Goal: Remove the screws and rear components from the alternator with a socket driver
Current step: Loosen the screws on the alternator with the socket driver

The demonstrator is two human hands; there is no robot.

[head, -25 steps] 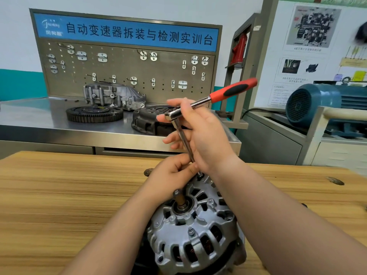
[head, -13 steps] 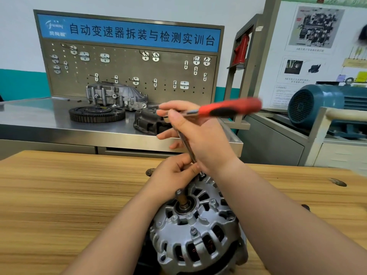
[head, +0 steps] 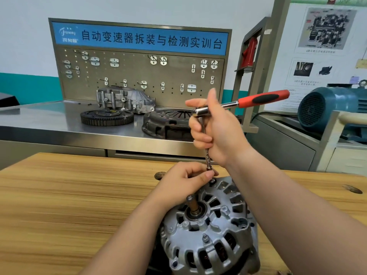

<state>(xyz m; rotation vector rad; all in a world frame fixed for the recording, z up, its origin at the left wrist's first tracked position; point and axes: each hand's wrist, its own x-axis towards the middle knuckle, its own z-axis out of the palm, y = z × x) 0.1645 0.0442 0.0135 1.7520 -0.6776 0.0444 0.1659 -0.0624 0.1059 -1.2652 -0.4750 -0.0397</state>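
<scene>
Sitting shaft-up on the pale wood-grain desk [head: 69,205]: silver ribbed cast-metal alternator [head: 210,241]. Gripping the head of the chrome, red-handled socket driver [head: 262,99] in the right hand [head: 218,133], fingers curled; swinging its handle back up-right from level, a ratcheting stroke repeating. Pinching the socket end with the left hand [head: 184,183] over a dark rim screw [head: 212,181], probably still loosening.

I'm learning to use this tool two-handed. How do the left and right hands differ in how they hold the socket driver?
The right hand is up high, gripping the socket driver's upper shaft; the left hand sits low, at the alternator's far edge. The right hand curls its fingers round the shaft; the left hand pinches the bottom end with fingertips. Both hold the same near-upright shaft; neither touches the red grip.
</scene>
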